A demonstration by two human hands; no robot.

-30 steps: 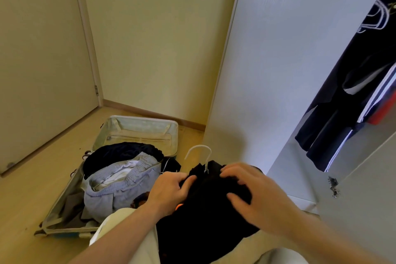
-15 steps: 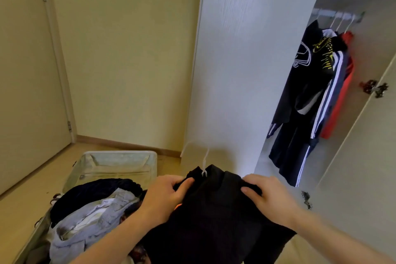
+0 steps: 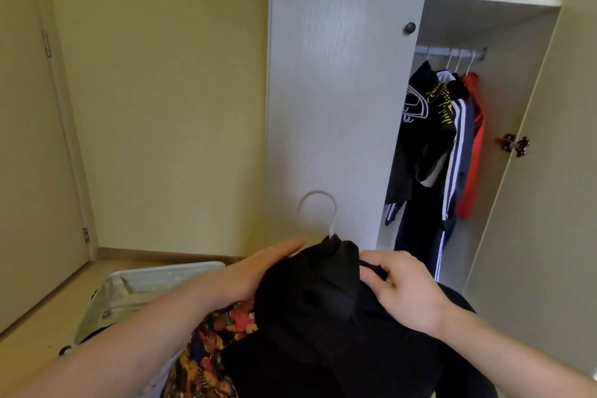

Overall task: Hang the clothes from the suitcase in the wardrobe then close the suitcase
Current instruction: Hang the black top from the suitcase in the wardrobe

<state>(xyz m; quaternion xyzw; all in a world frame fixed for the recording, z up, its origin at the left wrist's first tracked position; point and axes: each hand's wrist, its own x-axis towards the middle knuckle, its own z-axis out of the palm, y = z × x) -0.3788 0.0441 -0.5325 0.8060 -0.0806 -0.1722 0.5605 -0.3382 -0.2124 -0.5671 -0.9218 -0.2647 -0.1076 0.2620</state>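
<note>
Fitting a black garment [image 3: 323, 317] onto a white hanger [image 3: 318, 213] in front of the wardrobe [image 3: 339, 90], hook standing upright above the collar, clear of the fabric. Left hand [image 3: 255, 271] laid flat against the garment's left shoulder, fingers straight and close together, pressing rather than gripping. Right hand [image 3: 400, 287] at the right shoulder, fingers curled and pinching a fold of the black cloth. Best done, by the look of it, by drawing each shoulder evenly over the hanger arms, both hidden under the cloth, before lifting by the hook, then carrying it right to the rail [image 3: 452, 51]; likely snag a shoulder sliding off if lifted lopsided.

From the left: a pale door [image 3: 29, 139] with hinges showing, yellow-green wall [image 3: 161, 90] above a wooden skirting and light wood floor [image 3: 19, 346]. Open suitcase [image 3: 155, 278] on the floor at lower left, pale lining showing, a bright patterned garment [image 3: 210, 342] lying near the forearm, whether in the case or beside it hard to tell. Wardrobe's closed door panel with a dark knob [image 3: 410, 27] at centre. Open compartment to the right, shelf above the rail, hung clothes [image 3: 433, 145] on white hangers: black with yellow print, navy with white stripes, red at the far end. Swung-open wardrobe door at far right with a metal hinge [image 3: 515, 144]
</note>
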